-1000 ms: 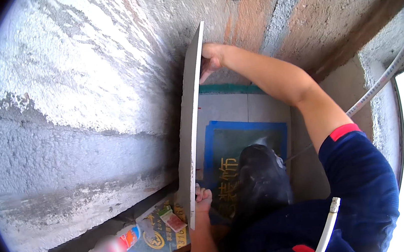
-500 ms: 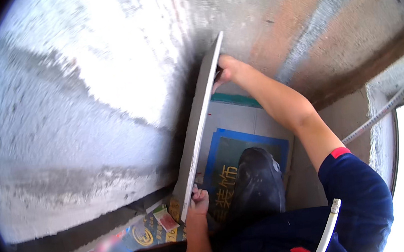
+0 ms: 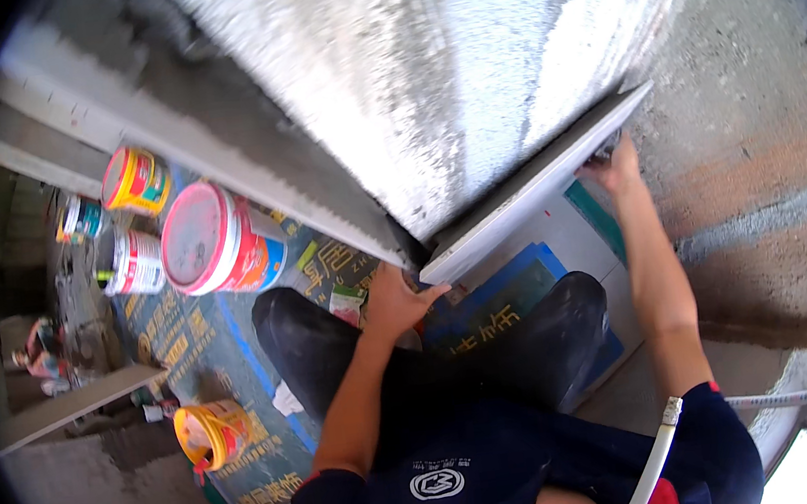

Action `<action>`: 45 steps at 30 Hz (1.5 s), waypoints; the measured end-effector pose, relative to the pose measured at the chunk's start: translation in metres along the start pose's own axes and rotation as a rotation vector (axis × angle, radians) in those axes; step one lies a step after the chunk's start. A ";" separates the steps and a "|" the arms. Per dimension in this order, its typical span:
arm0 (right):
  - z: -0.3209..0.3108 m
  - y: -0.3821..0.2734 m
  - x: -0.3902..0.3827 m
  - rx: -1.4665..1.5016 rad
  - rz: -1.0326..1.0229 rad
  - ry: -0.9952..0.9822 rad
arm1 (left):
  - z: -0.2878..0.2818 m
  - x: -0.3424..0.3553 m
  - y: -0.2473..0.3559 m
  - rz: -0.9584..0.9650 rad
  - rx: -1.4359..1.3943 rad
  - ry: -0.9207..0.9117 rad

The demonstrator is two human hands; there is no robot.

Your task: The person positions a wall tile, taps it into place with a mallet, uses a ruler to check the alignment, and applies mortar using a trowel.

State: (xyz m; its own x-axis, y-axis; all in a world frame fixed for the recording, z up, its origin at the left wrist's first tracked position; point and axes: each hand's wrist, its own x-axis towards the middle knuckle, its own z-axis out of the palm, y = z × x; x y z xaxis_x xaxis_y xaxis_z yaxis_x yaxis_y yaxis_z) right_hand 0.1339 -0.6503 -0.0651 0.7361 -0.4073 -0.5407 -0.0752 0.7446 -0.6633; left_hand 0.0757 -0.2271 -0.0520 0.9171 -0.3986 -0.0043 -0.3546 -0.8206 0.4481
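Note:
A long light-grey wall tile (image 3: 528,198), seen nearly edge-on, stands tilted close to the rough plastered wall (image 3: 491,60). At its far right end, my right hand (image 3: 615,166) grips the tile's near side; something dark shows by the fingers, too shadowed to make out. My left hand (image 3: 398,303) is at the tile's near left corner, thumb stretched out toward that end. Its fingertips touch the corner where a pale tiled edge (image 3: 340,225) meets the tile, and nothing shows held in it.
To the left, on printed floor sheeting (image 3: 204,352), stand a large red-and-white bucket (image 3: 195,239), a yellow bucket (image 3: 135,181), a white bucket (image 3: 135,263) and an open yellow pail (image 3: 214,434). My knees (image 3: 573,322) are bent beneath the tile. A cigarette (image 3: 653,463) juts up at the lower edge.
My view has swung left, bringing the buckets in. My left hand has shifted from the tile's near side to its end corner, thumb spread. My right hand stays at the far end.

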 end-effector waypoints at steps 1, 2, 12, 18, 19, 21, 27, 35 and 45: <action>-0.006 0.029 0.003 -0.043 -0.076 0.009 | -0.007 0.003 0.004 -0.028 -0.009 0.009; -0.010 0.051 -0.002 -0.087 -0.163 0.020 | -0.012 0.009 0.011 -0.006 -0.023 -0.027; 0.013 0.190 -0.007 0.382 0.056 -0.107 | -0.010 0.015 0.019 0.068 -0.136 0.007; 0.016 0.208 -0.031 0.215 0.059 -0.004 | -0.032 0.007 0.021 -0.054 0.009 -0.078; 0.007 0.201 -0.027 0.226 0.052 -0.008 | -0.026 0.010 0.026 0.055 -0.099 0.066; 0.026 0.184 -0.021 0.417 0.001 -0.075 | -0.028 0.016 0.045 0.004 -0.164 0.013; -0.007 0.181 0.003 0.319 -0.113 0.177 | -0.019 0.025 0.061 0.132 -0.402 -0.005; 0.035 0.135 -0.022 0.463 -0.347 0.247 | -0.023 0.014 0.051 0.120 -0.392 -0.034; -0.092 0.183 -0.098 -0.465 -0.242 0.489 | -0.099 0.056 -0.046 0.656 -0.152 -0.468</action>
State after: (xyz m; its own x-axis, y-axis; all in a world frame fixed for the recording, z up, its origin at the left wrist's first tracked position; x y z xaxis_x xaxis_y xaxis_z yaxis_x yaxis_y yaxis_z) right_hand -0.0142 -0.5229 -0.1814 0.3904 -0.8041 -0.4484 -0.3072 0.3453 -0.8868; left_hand 0.1614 -0.1711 0.0156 0.3492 -0.9353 -0.0566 -0.7328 -0.3102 0.6056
